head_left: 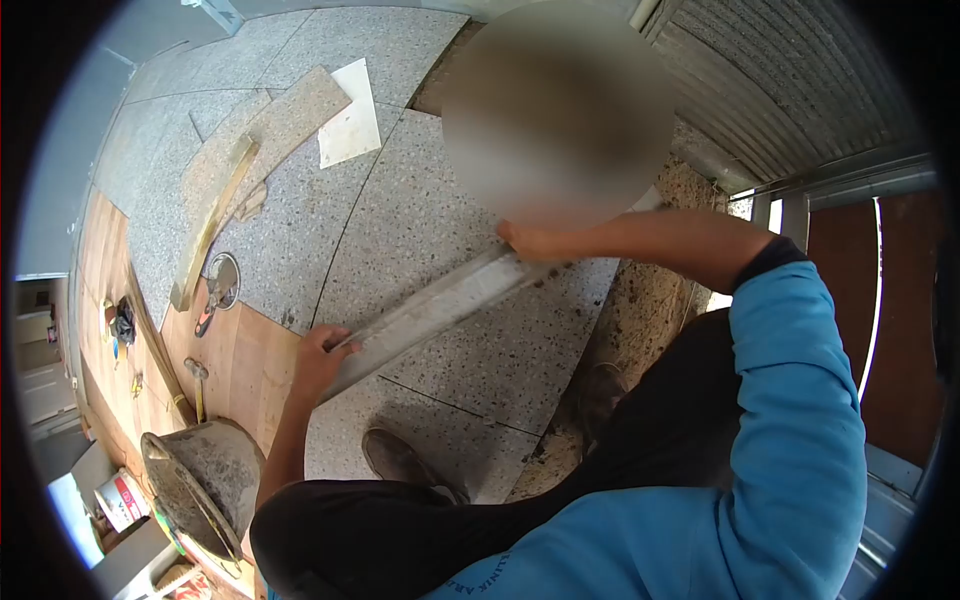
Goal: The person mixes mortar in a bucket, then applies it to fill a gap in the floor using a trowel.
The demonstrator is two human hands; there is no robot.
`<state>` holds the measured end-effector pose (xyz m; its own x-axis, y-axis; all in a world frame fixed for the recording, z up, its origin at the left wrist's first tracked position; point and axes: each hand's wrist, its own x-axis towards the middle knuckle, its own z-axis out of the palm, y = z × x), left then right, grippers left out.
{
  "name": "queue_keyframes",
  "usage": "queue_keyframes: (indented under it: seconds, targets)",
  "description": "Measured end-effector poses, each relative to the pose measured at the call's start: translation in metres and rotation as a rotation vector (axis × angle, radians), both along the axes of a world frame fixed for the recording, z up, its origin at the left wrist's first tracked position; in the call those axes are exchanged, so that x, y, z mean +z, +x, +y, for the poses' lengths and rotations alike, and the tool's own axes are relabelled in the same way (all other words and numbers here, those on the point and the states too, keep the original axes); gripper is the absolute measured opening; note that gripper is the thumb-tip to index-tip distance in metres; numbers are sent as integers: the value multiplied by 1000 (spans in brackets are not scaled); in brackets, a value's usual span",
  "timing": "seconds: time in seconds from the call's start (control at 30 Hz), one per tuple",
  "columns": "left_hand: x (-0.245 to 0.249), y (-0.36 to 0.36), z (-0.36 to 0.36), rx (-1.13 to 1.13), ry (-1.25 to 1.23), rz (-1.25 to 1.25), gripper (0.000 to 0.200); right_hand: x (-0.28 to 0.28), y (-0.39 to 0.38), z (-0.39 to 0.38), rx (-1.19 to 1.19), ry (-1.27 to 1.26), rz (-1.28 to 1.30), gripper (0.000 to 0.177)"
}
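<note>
Gripping bar by edges, hands well apart, seemingly on tiles.

Fisheye curvature, dark corners, blurred oval patch

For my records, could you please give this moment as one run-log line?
left hand: on long bar, near end | right hand: on bar, farther up | bar: across speckled tiles | hammer: beside bucket

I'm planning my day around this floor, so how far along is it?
Done, it seems: speckled slabs lie edge to edge. In hand: a long bar across them, held by the left hand and right hand. Probably left: the dirt strip alongside, still without slabs.
</note>
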<state>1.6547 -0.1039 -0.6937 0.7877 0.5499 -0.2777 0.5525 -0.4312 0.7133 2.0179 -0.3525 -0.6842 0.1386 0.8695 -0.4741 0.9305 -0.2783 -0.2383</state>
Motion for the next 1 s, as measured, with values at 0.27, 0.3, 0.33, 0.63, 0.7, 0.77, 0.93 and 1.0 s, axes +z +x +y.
queue_keyframes:
  seconds: [0.27,0.3,0.33,0.63,0.7,0.77,0.93,1.0]
  targets:
    - [-43,43,13,-423,182,5,34,-26,-12,-62,-99,-304,41,29]
    - [-47,42,13,-443,232,-23,36,-32,-14,-69,-79,-283,29,25]
    - [-50,41,13,-431,195,-65,39,-52,-10,-80,-64,-179,30,20]
    - [-22,6,25,-384,388,-232,40,16,-28,-1,94,-466,-151,35]
    - [-2,-20,36,-175,332,-388,39,29,-36,29,32,-280,-82,39]
    - [14,-66,38,119,179,-470,37,36,-57,70,58,-194,34,33]
    - [22,-245,4,1076,-370,-736,29,65,-145,201,194,125,279,31]
    - [16,-347,-25,1295,-284,-1053,26,72,-188,250,284,193,327,30]
